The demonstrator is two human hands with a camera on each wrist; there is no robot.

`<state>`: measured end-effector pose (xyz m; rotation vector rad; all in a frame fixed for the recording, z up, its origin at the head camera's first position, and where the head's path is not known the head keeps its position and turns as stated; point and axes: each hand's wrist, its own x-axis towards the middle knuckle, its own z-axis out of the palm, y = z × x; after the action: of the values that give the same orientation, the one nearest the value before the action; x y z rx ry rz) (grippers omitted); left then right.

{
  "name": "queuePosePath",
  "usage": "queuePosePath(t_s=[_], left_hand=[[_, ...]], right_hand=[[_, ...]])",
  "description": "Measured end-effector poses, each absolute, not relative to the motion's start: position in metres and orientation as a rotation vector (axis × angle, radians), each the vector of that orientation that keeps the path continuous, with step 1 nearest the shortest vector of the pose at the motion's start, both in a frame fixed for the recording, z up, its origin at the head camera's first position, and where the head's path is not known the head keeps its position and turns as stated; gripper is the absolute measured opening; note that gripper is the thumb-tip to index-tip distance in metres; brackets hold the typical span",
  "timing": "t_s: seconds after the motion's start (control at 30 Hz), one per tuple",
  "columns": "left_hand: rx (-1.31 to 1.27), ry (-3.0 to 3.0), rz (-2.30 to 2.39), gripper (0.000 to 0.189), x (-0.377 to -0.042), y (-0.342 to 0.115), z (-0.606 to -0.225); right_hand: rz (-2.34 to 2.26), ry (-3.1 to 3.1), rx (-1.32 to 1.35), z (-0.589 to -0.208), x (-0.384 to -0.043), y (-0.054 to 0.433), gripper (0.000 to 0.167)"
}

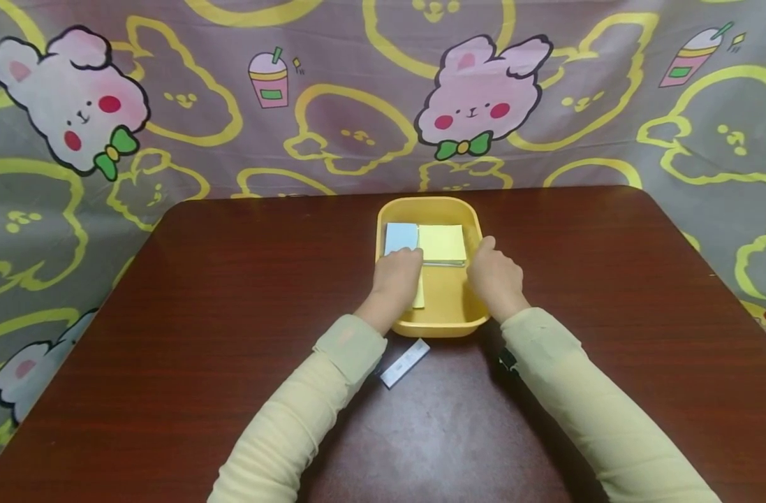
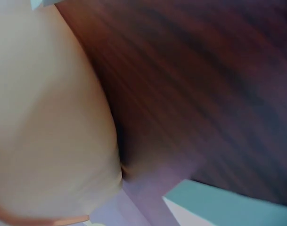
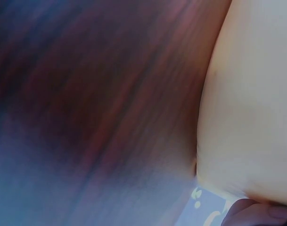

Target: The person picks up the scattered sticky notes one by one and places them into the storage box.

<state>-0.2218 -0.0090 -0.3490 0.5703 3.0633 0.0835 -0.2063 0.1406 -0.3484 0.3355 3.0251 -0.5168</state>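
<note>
A yellow plastic tray (image 1: 445, 328) sits on the brown table, holding sticky note pads. Inside it lie a light blue pad (image 1: 400, 236) at the back left and a yellow pad (image 1: 442, 243) beside it. Another yellow pad (image 1: 419, 297) is mostly covered by my left hand (image 1: 398, 276), which grips the tray's left side. On the opposite side, my right hand (image 1: 497, 277) holds the right rim with curled fingers. The fingertips of both hands are hidden in the head view. Both wrist views show mostly blurred skin and table.
A small whitish bar-shaped block (image 1: 405, 363) lies on the brown table (image 1: 244, 293) in front of the tray, near my left sleeve. Behind the table's far edge hangs a cartoon-print cloth (image 1: 357, 70).
</note>
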Motion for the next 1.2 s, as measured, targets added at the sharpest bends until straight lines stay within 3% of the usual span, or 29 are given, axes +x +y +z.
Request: queuePosePath(t_s=[1.2], left_hand=[[0.558,3.073,0.025,0.023,-0.2217,-0.0090,-0.3494]], right_hand=[[-0.507,3.063,0.312,-0.3512,-0.2076,0.1416,0.020]])
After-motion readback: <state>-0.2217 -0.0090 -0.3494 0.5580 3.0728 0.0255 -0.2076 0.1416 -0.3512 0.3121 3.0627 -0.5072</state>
